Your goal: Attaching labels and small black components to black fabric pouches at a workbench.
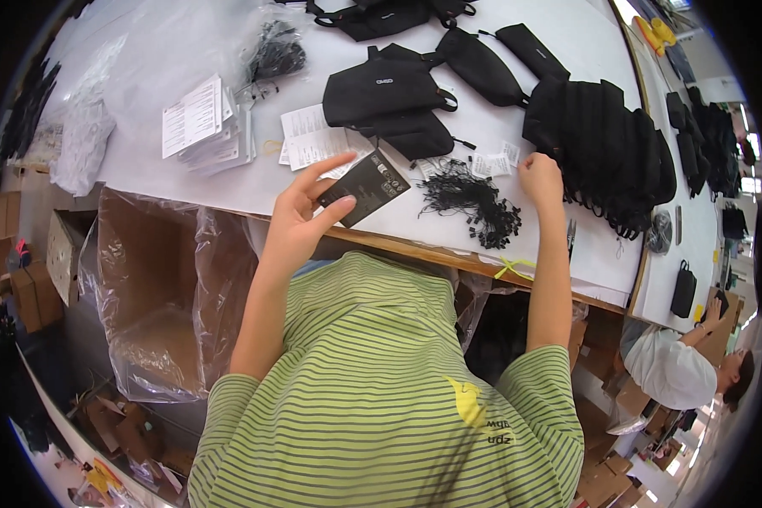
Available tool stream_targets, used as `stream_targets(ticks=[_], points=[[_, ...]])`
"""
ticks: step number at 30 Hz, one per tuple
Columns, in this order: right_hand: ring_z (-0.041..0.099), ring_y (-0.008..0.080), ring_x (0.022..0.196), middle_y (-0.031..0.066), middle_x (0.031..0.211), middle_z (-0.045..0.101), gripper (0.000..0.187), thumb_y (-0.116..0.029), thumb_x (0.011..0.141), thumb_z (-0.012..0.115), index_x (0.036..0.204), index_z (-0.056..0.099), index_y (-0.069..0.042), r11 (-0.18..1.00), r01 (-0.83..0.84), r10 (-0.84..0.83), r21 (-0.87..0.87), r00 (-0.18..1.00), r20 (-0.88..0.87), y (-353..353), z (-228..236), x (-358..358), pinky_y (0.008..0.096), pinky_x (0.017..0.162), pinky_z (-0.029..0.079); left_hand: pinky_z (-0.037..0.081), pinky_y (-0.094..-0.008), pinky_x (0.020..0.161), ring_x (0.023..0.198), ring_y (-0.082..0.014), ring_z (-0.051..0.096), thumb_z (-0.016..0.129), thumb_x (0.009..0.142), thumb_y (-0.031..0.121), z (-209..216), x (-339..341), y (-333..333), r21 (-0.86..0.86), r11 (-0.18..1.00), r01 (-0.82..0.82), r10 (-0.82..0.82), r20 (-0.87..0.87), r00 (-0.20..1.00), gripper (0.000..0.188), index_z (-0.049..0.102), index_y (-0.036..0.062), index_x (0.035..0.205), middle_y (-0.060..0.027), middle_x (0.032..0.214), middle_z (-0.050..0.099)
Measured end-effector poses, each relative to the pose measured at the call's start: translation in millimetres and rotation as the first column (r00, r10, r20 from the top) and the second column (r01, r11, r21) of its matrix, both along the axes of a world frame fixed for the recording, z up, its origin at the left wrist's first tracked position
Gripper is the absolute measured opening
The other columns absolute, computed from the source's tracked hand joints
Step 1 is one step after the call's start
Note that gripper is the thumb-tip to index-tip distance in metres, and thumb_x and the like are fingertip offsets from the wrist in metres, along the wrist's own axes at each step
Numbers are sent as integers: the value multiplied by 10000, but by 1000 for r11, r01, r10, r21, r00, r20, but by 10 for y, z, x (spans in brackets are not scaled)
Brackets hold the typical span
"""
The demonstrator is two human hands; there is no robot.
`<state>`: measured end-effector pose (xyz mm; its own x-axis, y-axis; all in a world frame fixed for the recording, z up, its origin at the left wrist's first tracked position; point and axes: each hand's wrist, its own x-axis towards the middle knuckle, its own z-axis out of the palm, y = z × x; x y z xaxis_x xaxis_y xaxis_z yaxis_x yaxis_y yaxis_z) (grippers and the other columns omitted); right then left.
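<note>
My left hand (296,216) pinches a black printed hang tag (367,193) between thumb and fingers, above the table's near edge. My right hand (541,179) is closed beside the row of black fabric pouches (597,140); whatever its fingers hold, if anything, is hidden. Between the hands lies a tangled heap of black tag strings (474,203), with small white printed labels (493,162) just behind it. A black bag (389,89) rests flat beyond the left hand, next to printed white sheets (309,135).
Stacked white cards (199,123) stand at the left of the white table (144,173). A plastic-lined carton (148,288) sits below its edge. Scissors-like tool (571,238) lies right of my right forearm. Another person (673,368) works at the far right.
</note>
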<state>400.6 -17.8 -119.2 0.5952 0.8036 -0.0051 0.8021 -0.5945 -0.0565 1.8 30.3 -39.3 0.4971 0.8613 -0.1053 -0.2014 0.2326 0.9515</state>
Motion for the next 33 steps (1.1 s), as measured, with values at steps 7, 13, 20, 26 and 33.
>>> stream_targets(ticks=[7,13,20,26,33], points=[[602,175,606,104,795,668,121,-117,801,631,846,628,-4,912,-76,213,402,927,-308,-183,713,-525,294,617,487,463,-254,849,963,-122,590,639,825,-28,-63,36,-63,-141,990,-16,22,42,999,201,621,3,1023,-94,1063,641],[437,20,591,-22,689,547,63,-62,853,640,881,589,-38,837,212,480,505,160,-863,-294,1096,-1294,186,531,315,451,-280,866,941,-133,593,555,786,-80,-115,82,-39,268,962,-60,78,-58,995,169,629,-7,920,-74,1018,648],[263,24,514,-79,553,295,96,-106,795,708,842,648,-48,827,68,505,558,347,-790,-197,1093,-2025,223,475,221,470,-256,831,883,-114,598,516,881,-24,45,196,-137,8,982,188,-188,-49,981,146,587,-28,1007,-80,975,648],[285,83,461,-8,526,330,111,-105,762,712,834,645,-53,773,-54,555,632,540,-633,-194,1074,-2160,258,448,246,490,-216,736,824,-93,628,610,864,-17,189,248,-249,87,995,44,-20,-259,966,368,486,52,1203,-76,960,692],[334,110,441,4,523,376,110,-97,751,711,828,641,-62,739,-116,562,664,650,-511,-239,1057,-2212,275,435,276,547,-287,643,779,-221,710,601,857,9,204,256,-279,287,950,120,20,-440,898,358,509,82,1195,-133,923,706]])
